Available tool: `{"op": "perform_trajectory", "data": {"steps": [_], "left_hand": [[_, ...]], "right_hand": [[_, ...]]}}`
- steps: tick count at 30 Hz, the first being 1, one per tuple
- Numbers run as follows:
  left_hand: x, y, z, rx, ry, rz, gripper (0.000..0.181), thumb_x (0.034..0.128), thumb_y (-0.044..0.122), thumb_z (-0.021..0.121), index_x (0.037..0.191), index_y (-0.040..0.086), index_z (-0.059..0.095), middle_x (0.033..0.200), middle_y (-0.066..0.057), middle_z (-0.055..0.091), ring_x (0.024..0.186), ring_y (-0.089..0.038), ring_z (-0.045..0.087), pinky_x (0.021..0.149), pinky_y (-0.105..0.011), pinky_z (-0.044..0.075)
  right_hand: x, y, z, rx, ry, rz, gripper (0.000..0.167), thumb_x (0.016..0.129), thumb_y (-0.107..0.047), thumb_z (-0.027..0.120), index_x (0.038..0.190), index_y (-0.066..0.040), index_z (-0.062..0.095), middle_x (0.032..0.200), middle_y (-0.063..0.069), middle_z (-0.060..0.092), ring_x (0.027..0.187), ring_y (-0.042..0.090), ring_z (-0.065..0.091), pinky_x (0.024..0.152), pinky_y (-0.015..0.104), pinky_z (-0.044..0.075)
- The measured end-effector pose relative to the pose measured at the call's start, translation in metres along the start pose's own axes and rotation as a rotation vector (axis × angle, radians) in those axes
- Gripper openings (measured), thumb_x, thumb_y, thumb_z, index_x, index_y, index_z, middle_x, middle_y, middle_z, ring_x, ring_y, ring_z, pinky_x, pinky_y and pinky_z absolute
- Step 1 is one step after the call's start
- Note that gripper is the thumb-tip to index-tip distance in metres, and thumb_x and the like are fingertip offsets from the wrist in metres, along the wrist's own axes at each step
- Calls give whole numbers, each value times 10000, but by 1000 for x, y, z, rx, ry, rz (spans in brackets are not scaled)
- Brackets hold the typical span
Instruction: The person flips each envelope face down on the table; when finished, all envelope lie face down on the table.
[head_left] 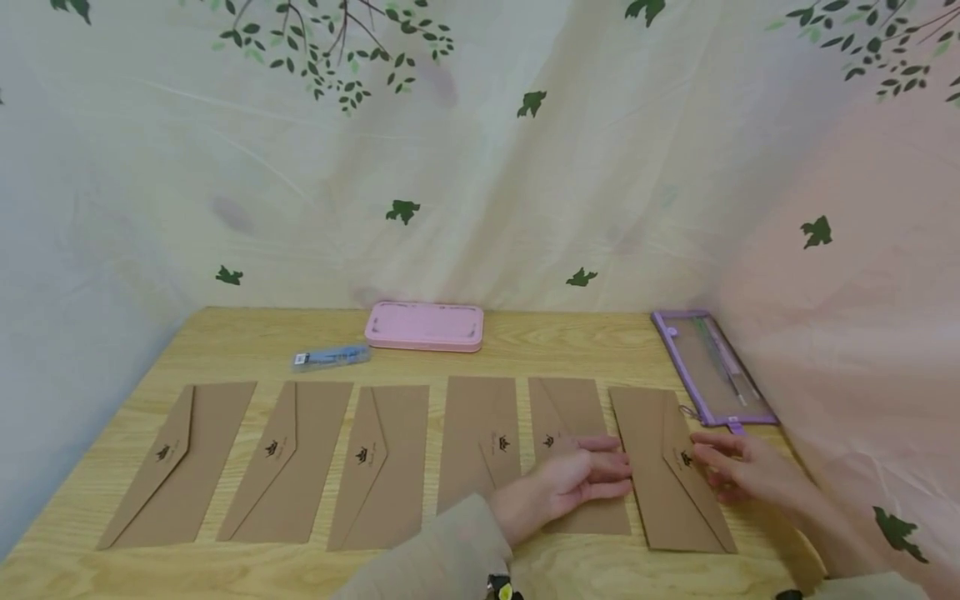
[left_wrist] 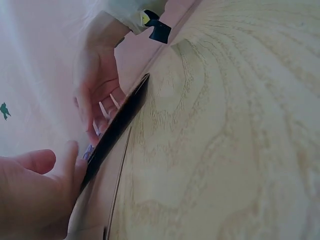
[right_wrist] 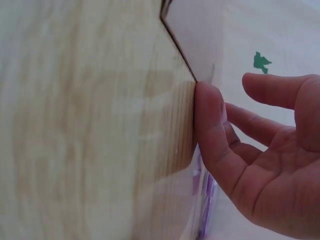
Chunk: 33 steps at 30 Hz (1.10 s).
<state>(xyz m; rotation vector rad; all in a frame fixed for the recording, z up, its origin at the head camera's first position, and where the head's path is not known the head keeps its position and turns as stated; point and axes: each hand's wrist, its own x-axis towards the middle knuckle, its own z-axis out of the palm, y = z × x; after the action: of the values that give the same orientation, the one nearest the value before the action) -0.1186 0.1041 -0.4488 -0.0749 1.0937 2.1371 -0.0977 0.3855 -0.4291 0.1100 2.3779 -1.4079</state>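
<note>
Brown envelopes (head_left: 401, 500), five, lie in line; I judge the lower-right envelope (head_left: 651, 487) needs straightening, left hand (head_left: 572, 479) and right hand (head_left: 753, 468) loose-fingered, gripping nothing.

My cloth-walled corner, home or studio I cannot tell, leaf-printed fabric (head_left: 480, 167) across the upper frame, wood-grain desk (head_left: 555, 337) below, pen pouch (head_left: 697, 379) at right

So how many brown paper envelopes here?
6 envelopes in a row: three left, one central, one partly behind the left hand, one between that and the right hand; any beneath would be hidden.
</note>
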Motion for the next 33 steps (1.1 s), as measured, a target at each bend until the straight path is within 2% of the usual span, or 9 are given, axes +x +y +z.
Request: {"op": "perform_trajectory", "data": {"steps": [10,16,19,25,33], "left_hand": [[2,0,7,-9,32,-2,508,886,-205,545,1382,-106,501,1273,-232,590,1116,-371,628,988,-523,522],[1,-1,12,2,40,-1,582,856,-199,548,1411,-31,497,1202,-183,617,1042,-325,648,965,-563,524],[1,-1,14,4,35,4,595,855,-205,546,1417,-20,487,1191,-170,626,1042,-322,655,970,-578,515],[0,1,15,1,35,3,583,862,-211,544,1406,-8,494,1179,-162,647,1058,-338,658,970,-577,515],[0,2,14,-6,28,1,577,867,-211,547,1405,-6,501,1158,-168,651,1045,-330,659,971,-578,513]], "right_hand": [[-1,-2,2,-30,-13,-17,619,1062,-246,562,1456,180,348,1161,184,636,870,218,648,678,389,625],[-6,-8,6,16,-129,-27,648,1066,-257,549,1487,168,299,1311,307,560,1001,286,650,741,421,623],[-7,-11,7,32,-161,-33,658,1069,-259,541,1499,163,277,1344,328,536,1045,301,640,766,420,620],[-5,-12,7,45,-191,-32,667,1080,-259,517,1512,163,235,1325,268,561,1036,281,628,779,422,618],[-5,-12,8,58,-196,-18,661,1087,-268,501,1514,160,237,1452,343,436,1073,295,614,792,427,615]]}}
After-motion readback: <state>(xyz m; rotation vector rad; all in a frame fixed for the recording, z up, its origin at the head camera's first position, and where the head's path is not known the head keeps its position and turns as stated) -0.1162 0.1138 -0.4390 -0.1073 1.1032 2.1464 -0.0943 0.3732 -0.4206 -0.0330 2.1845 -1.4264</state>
